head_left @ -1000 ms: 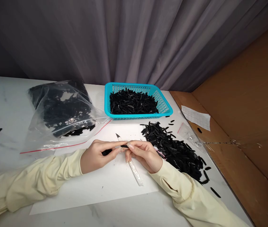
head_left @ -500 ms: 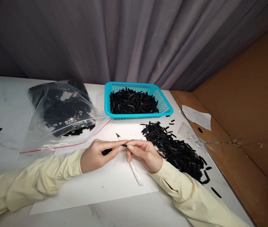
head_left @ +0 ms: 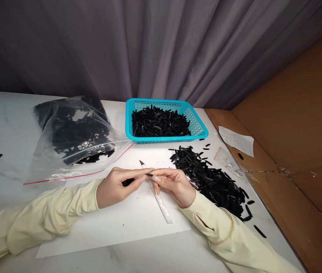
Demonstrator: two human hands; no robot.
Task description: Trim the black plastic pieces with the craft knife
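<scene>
White table (head_left: 13, 113) under paper sheet (head_left: 115, 223), basket (head_left: 197, 127).

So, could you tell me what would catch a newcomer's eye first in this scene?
Probably the turquoise basket heaped with small black strips, at the back of the white table. Next, the loose pile of strips spread to its right front, and the clear bag of them on the left. In the middle, over a white sheet, the left hand and right hand pinch one black strip between them.
</scene>
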